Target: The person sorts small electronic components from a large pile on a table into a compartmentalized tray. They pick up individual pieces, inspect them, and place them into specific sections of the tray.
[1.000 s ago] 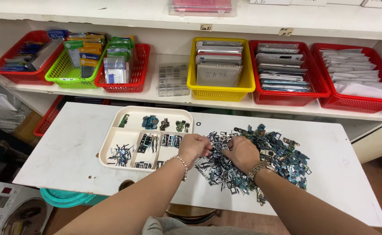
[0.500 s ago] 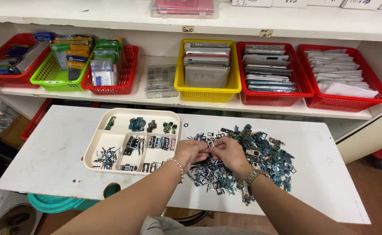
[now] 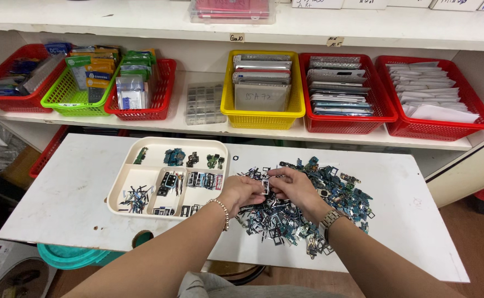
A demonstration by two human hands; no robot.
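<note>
Small metal part [image 3: 265, 186] now pinched between both hands [image 3: 272, 190], lifted above the pile [image 3: 308, 212]; tray [image 3: 142, 215] at nine o'clock.

Two bare forearms enter from the bottom edge, no sleeves visible on either. Left hand [image 3: 241, 191]: a thin beaded bracelet [image 3: 222, 212] of small pale beads circles the wrist. Right hand [image 3: 297, 187]: a wristwatch [image 3: 330, 219] with a metallic band and a squarish case sits at the wrist. No gloves. Any rings are too small to make out. A bit of grey clothing [image 3: 209, 286] shows low between the arms.
</note>
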